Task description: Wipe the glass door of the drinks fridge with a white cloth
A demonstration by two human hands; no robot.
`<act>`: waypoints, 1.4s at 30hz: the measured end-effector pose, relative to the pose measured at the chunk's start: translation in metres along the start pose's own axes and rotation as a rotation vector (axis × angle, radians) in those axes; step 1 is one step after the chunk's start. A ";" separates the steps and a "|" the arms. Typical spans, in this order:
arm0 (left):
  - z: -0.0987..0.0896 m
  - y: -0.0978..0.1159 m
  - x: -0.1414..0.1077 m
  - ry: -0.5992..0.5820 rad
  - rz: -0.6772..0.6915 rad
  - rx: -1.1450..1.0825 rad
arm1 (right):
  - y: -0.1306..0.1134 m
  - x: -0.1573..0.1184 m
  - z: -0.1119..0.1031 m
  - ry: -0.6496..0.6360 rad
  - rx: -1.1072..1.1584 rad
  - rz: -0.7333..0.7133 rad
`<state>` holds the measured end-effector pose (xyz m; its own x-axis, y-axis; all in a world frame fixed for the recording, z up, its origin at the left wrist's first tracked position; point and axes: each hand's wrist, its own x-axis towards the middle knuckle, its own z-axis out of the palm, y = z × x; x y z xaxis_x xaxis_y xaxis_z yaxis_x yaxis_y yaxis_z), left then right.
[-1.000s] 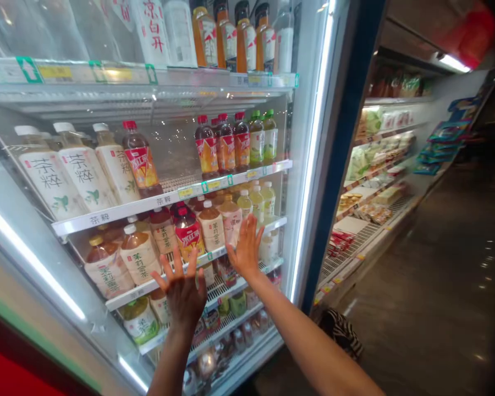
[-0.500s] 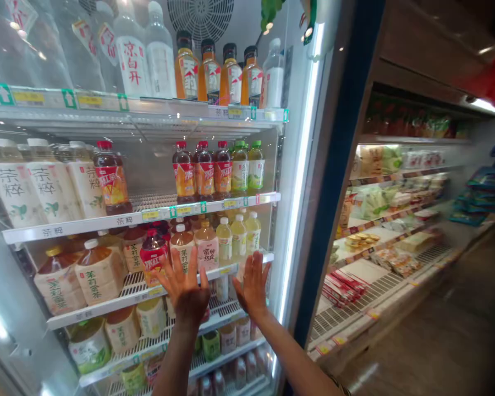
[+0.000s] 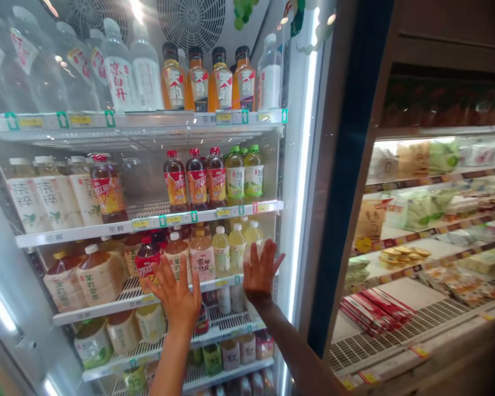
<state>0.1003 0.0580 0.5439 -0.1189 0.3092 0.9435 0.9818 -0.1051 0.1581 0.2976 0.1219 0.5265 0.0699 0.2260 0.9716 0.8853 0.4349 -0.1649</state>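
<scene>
Both of my hands are raised before an upright drinks fridge, fingers spread and nothing in them. My left hand [image 3: 178, 294] overlaps the third shelf, in front of a red-labelled tea bottle [image 3: 147, 257] and a jasmine tea bottle [image 3: 176, 250]. My right hand [image 3: 260, 272] covers part of that shelf's right end, beside pale yellow bottles [image 3: 221, 247]. Between the hands stands a bottle with a pink label [image 3: 202, 256]. Light spots over the bottles look like reflections on glass; whether my palms touch it I cannot tell.
Red-capped tea bottles [image 3: 197, 179] and green-capped ones [image 3: 253, 173] fill part of the second shelf. Above are amber bottles [image 3: 220, 82] and clear water bottles [image 3: 119, 74]. A dark frame post [image 3: 350, 165] separates the fridge from an open chilled display with red packets [image 3: 375, 311].
The view has shifted, so the side display appears larger and closer. My right hand has moved slightly right and up against the shelves, and my hands are farther apart. Both stay spread.
</scene>
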 end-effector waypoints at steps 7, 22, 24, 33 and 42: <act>-0.017 -0.027 -0.004 0.018 -0.010 0.062 | -0.022 0.001 0.008 -0.006 0.025 -0.070; -0.060 -0.142 0.013 0.016 0.003 0.082 | -0.163 -0.033 0.033 -0.074 -0.034 -0.165; -0.068 -0.165 0.013 0.015 0.012 0.077 | -0.188 -0.017 0.039 -0.098 -0.034 -0.165; -0.105 -0.254 0.007 -0.034 -0.017 0.029 | -0.302 -0.028 0.065 -0.086 -0.019 -0.122; -0.122 -0.275 0.006 -0.050 0.000 -0.032 | -0.344 -0.018 0.077 -0.155 -0.028 -0.146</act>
<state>-0.1886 -0.0265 0.5418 -0.1108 0.3560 0.9279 0.9765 -0.1345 0.1682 -0.0434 0.0354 0.5528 -0.1295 0.2953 0.9466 0.8936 0.4486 -0.0177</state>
